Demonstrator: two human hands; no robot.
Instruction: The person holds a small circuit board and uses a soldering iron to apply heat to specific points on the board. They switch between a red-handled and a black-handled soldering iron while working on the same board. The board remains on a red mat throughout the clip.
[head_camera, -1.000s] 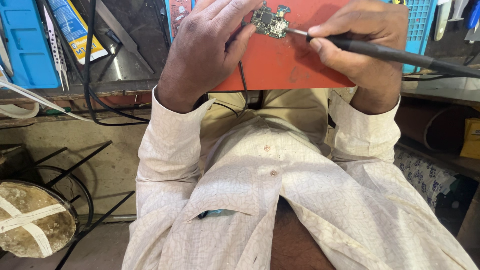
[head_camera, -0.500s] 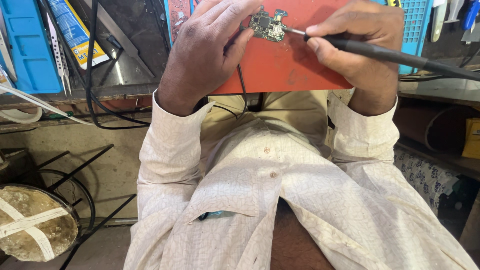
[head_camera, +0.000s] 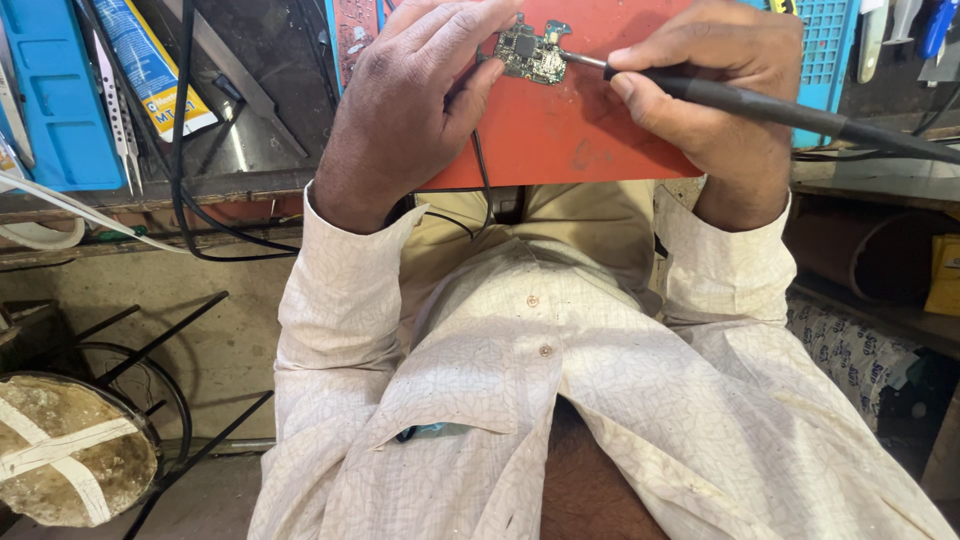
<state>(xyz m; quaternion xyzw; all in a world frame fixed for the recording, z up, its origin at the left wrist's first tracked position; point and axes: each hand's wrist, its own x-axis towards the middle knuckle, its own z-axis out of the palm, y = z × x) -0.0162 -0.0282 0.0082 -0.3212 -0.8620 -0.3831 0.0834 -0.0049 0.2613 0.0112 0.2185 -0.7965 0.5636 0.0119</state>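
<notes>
Left hand (head_camera: 420, 100) lies palm-down on an orange-red work mat (head_camera: 570, 140), fingers curled narrow, fingertips (head_camera: 495, 20) pinning the left edge of a small circuit board (head_camera: 530, 52). Board sits at approx 12 o'clock in the head view, flat on the mat, near the top frame edge, between both hands.

Right hand (head_camera: 715, 85) at approx 1 o'clock, closed round a black pen-type soldering iron (head_camera: 760, 103) w/ thumb and forefinger pinched near the front of the grip. Metal tip (head_camera: 583, 60) points toward 9 o'clock and touches the board's right edge. Iron's black cord (head_camera: 900, 143) runs off toward 3 o'clock.

Mat rests on the tabletop (head_camera: 250, 130), its near edge just above the person's lap. Thin black wire (head_camera: 480, 170) drops from under the left hand over the mat edge.

At 10–11 o'clock: blue tray (head_camera: 55, 100), metal tweezers (head_camera: 112, 100), a blue-and-yellow tube (head_camera: 150, 65), black cables (head_camera: 185, 130) looping over the tabletop edge. Blue perforated mat (head_camera: 825, 50) at 1–2 o'clock, partly behind the right hand.

Lower frame: cream patterned shirt (head_camera: 560, 400), cuffs at both wrists. At 8 o'clock, a round stool top (head_camera: 70, 460) w/ crossed white tape, on a black wire frame.
</notes>
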